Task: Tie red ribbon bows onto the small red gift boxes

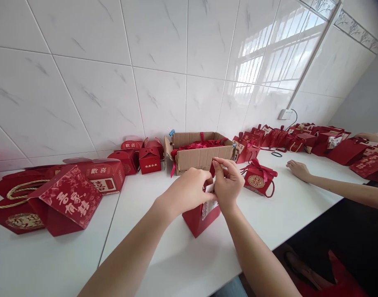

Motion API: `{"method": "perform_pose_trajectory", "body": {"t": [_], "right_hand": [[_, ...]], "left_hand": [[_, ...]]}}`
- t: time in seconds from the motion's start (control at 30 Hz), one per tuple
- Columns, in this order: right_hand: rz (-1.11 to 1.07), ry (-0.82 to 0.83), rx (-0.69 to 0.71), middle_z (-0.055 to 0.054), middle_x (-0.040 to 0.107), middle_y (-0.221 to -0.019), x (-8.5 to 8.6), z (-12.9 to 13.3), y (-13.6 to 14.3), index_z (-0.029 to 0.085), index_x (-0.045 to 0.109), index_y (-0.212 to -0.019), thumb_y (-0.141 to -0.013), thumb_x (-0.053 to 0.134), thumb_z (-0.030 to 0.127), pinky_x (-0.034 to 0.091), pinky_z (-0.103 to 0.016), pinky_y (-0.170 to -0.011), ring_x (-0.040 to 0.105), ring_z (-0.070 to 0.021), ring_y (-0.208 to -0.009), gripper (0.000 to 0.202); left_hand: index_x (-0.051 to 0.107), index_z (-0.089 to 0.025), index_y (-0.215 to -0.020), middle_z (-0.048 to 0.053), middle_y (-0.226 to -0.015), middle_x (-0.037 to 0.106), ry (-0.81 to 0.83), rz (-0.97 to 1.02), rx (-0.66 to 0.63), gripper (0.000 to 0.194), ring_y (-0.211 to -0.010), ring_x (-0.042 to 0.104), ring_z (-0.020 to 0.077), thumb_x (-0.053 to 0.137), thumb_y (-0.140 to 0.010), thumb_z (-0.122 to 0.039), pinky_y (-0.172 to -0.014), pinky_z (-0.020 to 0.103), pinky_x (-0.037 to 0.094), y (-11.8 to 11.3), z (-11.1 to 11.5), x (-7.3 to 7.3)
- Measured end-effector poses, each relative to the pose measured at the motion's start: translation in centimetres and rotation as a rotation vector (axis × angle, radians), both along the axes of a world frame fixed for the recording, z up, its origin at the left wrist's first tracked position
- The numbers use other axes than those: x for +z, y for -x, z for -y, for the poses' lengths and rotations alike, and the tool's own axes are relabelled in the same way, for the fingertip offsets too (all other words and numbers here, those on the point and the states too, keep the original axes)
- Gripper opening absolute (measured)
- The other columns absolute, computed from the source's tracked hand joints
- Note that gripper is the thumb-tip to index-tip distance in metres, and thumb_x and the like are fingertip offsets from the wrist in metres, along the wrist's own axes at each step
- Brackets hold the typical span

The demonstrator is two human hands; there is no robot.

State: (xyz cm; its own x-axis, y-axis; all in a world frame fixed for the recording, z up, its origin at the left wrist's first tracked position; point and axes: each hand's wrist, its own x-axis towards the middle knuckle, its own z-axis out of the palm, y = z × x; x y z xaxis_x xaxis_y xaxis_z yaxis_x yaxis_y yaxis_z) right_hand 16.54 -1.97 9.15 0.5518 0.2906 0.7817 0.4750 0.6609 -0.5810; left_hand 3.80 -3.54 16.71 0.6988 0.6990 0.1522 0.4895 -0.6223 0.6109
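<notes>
A red paper gift box stands upright on the white table in front of me, with a pale, lacy-patterned piece on its side. My left hand is closed around the top of this box, its fingers bent over the upper edge. Beside it, my right hand pinches a narrow red strip at the box's top between thumb and fingers. Whether the strip is ribbon or card I cannot tell. Both hands hide most of the box's top.
Behind my hands is an open cardboard box of red ribbons. A finished-looking gift box with a bow stands to the right. More red boxes sit at left, several bags at far right. Another person's hand rests on the table.
</notes>
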Motion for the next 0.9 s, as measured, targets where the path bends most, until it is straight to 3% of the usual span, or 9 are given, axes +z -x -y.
{"method": "perform_pose_trajectory", "body": {"t": [0.13, 0.23, 0.33, 0.43, 0.57, 0.63, 0.7, 0.77, 0.9], "right_hand": [[0.058, -0.029, 0.016, -0.003, 0.064, -0.078, 0.3, 0.1, -0.1, 0.021, 0.069, -0.086, -0.085, 0.06, 0.022, 0.046, -0.027, -0.049, 0.056, -0.0111, -0.056, 0.009], [0.111, -0.09, 0.005, -0.003, 0.066, -0.079, 0.5, 0.4, -1.1, 0.023, 0.069, -0.087, -0.084, 0.061, 0.018, 0.05, -0.03, -0.061, 0.059, -0.0144, -0.068, 0.009], [0.15, -0.044, 0.057, -0.003, 0.068, -0.08, 0.4, 0.4, -2.9, 0.024, 0.068, -0.087, -0.083, 0.062, 0.02, 0.051, -0.034, -0.07, 0.06, -0.0168, -0.077, 0.008], [0.169, -0.005, 0.124, -0.003, 0.068, -0.081, 0.3, 0.3, -4.8, 0.023, 0.067, -0.085, -0.083, 0.063, 0.023, 0.051, -0.037, -0.073, 0.061, -0.0181, -0.08, 0.005], [0.095, -0.154, 0.012, -0.003, 0.062, -0.082, 0.9, 0.8, -6.5, 0.025, 0.067, -0.086, -0.083, 0.062, 0.019, 0.049, -0.038, -0.076, 0.059, -0.018, -0.082, 0.009], [0.205, -0.14, 0.001, -0.003, 0.06, -0.089, 1.3, 1.1, -6.9, 0.026, 0.067, -0.085, -0.082, 0.062, 0.017, 0.049, -0.039, -0.078, 0.058, -0.019, -0.088, 0.011], [0.389, -0.021, 0.081, -0.005, 0.059, -0.099, 1.5, 1.0, -6.8, 0.026, 0.067, -0.082, -0.082, 0.062, 0.017, 0.048, -0.04, -0.082, 0.056, -0.0211, -0.099, 0.011], [0.436, 0.079, 0.198, -0.006, 0.057, -0.106, 1.0, 0.4, -6.4, 0.025, 0.064, -0.082, -0.084, 0.058, 0.02, 0.048, -0.041, -0.085, 0.054, -0.0219, -0.106, 0.008], [-0.004, 0.097, 0.469, -0.008, 0.056, -0.111, -0.8, -1.6, -4.8, 0.022, 0.055, -0.09, -0.089, 0.053, 0.032, 0.053, -0.036, -0.079, 0.059, -0.019, -0.101, 0.01]], "left_hand": [[0.047, -0.019, -0.05, -0.002, -0.051, 0.05, -0.008, 0.004, 0.121, 0.023, -0.046, 0.039, 0.0111, 0.057, -0.07, -0.021, -0.043, 0.025, 0.026, -0.4, -1.7, -0.8], [0.059, -0.019, -0.057, 0.0, -0.058, 0.059, 0.025, 0.026, 0.184, 0.012, -0.054, 0.051, 0.0146, 0.063, -0.068, -0.023, -0.047, 0.026, 0.032, -0.2, -3.4, -1.3], [0.066, -0.019, -0.067, 0.002, -0.066, 0.065, 0.046, 0.046, 0.178, 0.009, -0.06, 0.056, 0.0165, 0.068, -0.066, -0.027, -0.05, 0.026, 0.036, 0.0, -4.5, -1.7], [0.064, -0.019, -0.066, 0.001, -0.062, 0.061, 0.016, 0.02, 0.195, 0.013, -0.054, 0.051, 0.0149, 0.071, -0.064, -0.029, -0.045, 0.025, 0.031, 0.0, -4.6, -1.8], [0.06, -0.019, -0.063, -0.001, -0.059, 0.058, 0.02, 0.008, 0.168, 0.017, -0.05, 0.048, 0.0131, 0.073, -0.061, -0.029, -0.042, 0.024, 0.028, -0.1, -4.2, -1.8], [0.059, -0.019, -0.064, 0.0, -0.063, 0.06, 0.033, 0.019, 0.155, 0.017, -0.053, 0.05, 0.0139, 0.073, -0.062, -0.03, -0.044, 0.024, 0.03, -0.2, -4.2, -2.0], [0.06, -0.019, -0.067, 0.001, -0.066, 0.063, 0.035, 0.026, 0.153, 0.017, -0.056, 0.053, 0.0151, 0.072, -0.062, -0.031, -0.045, 0.024, 0.033, -0.4, -4.4, -2.2], [0.062, -0.019, -0.069, 0.001, -0.067, 0.063, 0.017, 0.025, 0.145, 0.016, -0.057, 0.054, 0.0155, 0.071, -0.062, -0.03, -0.045, 0.023, 0.033, -0.5, -4.6, -2.3], [0.064, -0.019, -0.071, 0.001, -0.065, 0.062, -0.037, 0.015, 0.126, 0.011, -0.054, 0.051, 0.0144, 0.067, -0.065, -0.027, -0.044, 0.023, 0.03, -0.5, -4.6, -2.4]]}}
